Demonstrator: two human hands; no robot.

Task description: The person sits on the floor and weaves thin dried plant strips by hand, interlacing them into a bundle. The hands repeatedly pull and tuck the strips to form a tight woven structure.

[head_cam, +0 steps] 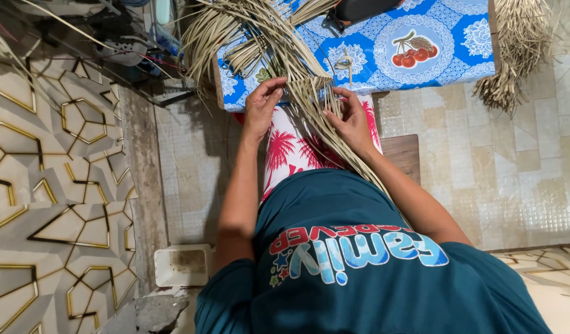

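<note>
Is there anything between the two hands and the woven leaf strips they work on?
Nothing visible. The left hand and the right hand both touch the woven strips directly, at the edge of the blue table cover.

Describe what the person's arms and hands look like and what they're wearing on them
Both arms are bare from the short sleeves down. The sleeves belong to a dark teal T-shirt with multicoloured lettering printed across the chest. The left hand and the right hand are uncovered, with no gloves. No watch, bracelet or ring shows on either wrist or on the visible fingers.
</note>
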